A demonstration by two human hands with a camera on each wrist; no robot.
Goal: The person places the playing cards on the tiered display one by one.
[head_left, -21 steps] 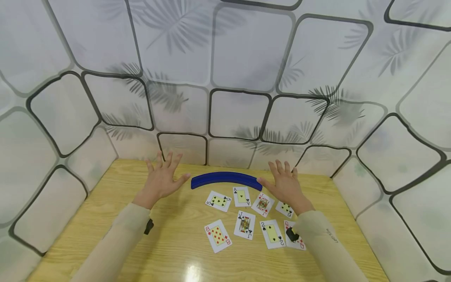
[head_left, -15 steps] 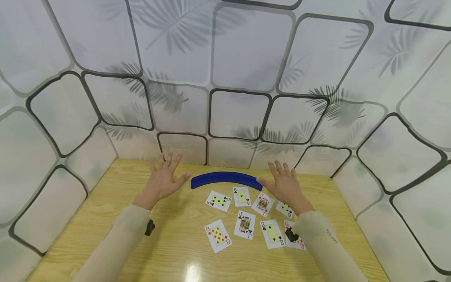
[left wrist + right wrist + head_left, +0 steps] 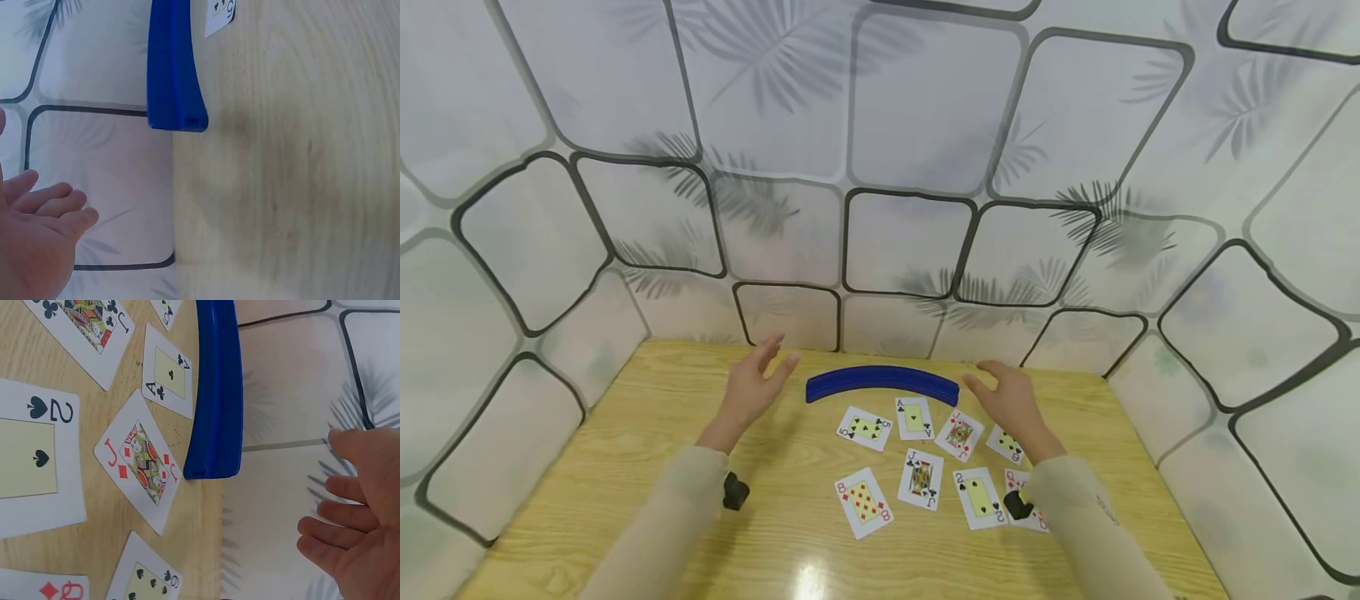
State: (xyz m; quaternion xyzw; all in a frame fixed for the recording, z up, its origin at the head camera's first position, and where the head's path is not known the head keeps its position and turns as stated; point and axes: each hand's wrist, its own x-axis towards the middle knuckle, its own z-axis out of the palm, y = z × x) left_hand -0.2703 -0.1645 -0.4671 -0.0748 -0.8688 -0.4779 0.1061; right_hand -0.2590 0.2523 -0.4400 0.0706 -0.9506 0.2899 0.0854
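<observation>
A curved blue card holder [image 3: 882,379] stands near the back of the wooden table, its slot running along its length. My left hand [image 3: 749,390] hovers off its left end with relaxed fingers and nothing in them. Past the right end, my right hand [image 3: 1011,402] is likewise empty, fingers loosely bent. In front of the holder lie several face-up playing cards, among them the ace of clubs [image 3: 170,374], the jack of diamonds [image 3: 140,464], the two of spades [image 3: 37,456] and the eight of diamonds [image 3: 863,502]. My right forearm partly covers the queen of diamonds [image 3: 1036,522].
A patterned fabric wall [image 3: 910,242] rises right behind the table's back edge and wraps round both sides. Bare wooden tabletop [image 3: 775,533] shows left of the cards and in front of them.
Both hands have turned from palms down with spread fingers to a sideways, loosely bent pose. The left hand has shifted slightly right. Cards and holder stay put.
</observation>
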